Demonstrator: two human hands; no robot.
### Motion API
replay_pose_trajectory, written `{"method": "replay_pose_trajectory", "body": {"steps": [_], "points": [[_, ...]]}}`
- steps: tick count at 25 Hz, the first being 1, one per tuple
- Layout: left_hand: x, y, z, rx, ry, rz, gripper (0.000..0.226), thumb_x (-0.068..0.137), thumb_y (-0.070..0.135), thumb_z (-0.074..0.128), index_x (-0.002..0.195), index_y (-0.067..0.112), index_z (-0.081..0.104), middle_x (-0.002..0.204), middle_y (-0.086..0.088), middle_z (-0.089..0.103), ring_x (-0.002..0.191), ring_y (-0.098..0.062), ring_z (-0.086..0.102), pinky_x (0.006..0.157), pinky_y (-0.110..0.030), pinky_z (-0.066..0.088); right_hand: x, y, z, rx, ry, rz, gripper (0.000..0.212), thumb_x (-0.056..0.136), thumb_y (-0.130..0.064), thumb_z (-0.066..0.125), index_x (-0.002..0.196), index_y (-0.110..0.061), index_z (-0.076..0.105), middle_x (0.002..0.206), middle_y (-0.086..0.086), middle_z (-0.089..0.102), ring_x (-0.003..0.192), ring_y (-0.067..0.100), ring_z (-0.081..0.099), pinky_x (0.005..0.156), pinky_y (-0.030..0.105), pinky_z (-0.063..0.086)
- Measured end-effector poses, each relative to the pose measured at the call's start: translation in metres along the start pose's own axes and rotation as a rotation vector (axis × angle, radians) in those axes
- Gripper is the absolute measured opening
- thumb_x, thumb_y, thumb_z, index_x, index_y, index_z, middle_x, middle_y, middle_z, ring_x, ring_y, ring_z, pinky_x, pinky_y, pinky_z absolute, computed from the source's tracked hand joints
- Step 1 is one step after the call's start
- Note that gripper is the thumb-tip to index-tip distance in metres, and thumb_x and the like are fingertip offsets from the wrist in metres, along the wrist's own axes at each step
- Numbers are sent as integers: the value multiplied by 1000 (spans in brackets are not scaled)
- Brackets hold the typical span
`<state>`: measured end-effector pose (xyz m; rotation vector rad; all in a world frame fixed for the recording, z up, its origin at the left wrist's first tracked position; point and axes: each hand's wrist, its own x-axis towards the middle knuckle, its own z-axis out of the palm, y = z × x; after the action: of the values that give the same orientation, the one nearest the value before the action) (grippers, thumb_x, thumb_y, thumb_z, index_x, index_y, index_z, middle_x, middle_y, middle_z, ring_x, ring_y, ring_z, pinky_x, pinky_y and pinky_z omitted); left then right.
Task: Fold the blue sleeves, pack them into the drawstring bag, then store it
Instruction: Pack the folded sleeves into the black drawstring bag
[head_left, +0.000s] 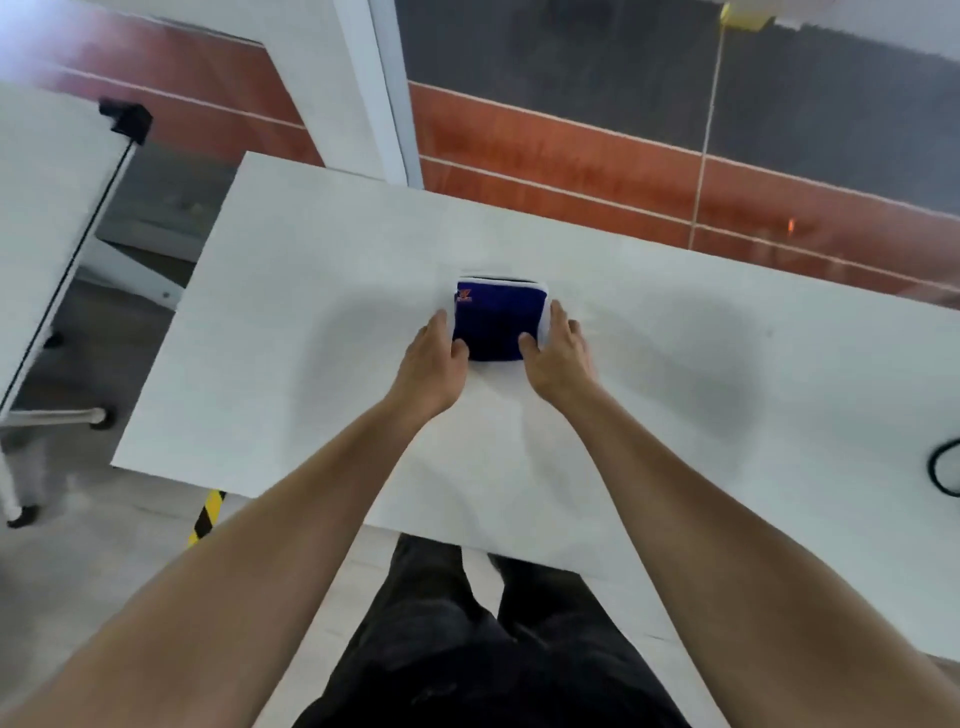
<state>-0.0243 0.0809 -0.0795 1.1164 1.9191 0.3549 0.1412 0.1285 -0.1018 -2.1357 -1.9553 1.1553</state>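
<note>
Two hands flank a folded blue sleeves (492, 323) bundle lying near the middle of a white table (675, 395), closer to its far edge than to the near one. The left hand (434, 358) touches the bundle's left side with its fingers fairly straight; the right hand (558, 353) lies along the right side, thumb on the blue cloth, over a white strip showing beneath. Bare tabletop spreads wide on both sides. Beyond the far edge runs a red-brown and grey floor (571, 150); a second white table (41, 208) stands at left.
</note>
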Motion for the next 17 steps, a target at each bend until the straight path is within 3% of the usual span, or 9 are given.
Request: {"method": "replay_pose_trajectory", "body": {"steps": [2,6,10,15,17], "points": [[21,-4,2,-43,-83,-31,31,102,23,38,129,12,48,128,-10,60,119,-32,57,96,-40,46,3,-4,13,76,-36,41,67,101,-38,45,158,-20,15,149,11,41,135,32,42,109,44,35],[28,-13,7,-82,-118,-36,39,101,18,39,138,18,50,126,-5,62,114,-28,58,97,-41,48,-5,-7,28,278,-22,167,54,102,-33,45,152,-24,28,139,11,47,126,29,48,104,40,40],[28,-16,6,-187,-77,-114,36,97,25,49,132,17,56,119,-2,65,102,-27,64,82,-36,54,-15,-5,31,505,36,314,45,99,-41,50,138,-19,42,122,4,57,106,24,57,83,35,47],[25,-16,9,-295,-118,-189,28,89,20,66,117,17,63,103,-1,67,98,-23,67,89,-45,59,-31,13,30,650,-20,452,34,98,-42,57,105,-10,65,98,7,66,80,20,59,79,39,53],[18,-11,17,-344,-146,-171,23,89,13,68,111,16,62,103,-4,68,97,-23,67,91,-45,58,-43,21,21,692,6,470,31,98,-39,58,108,-10,65,90,2,65,75,16,57,71,32,51]]}}
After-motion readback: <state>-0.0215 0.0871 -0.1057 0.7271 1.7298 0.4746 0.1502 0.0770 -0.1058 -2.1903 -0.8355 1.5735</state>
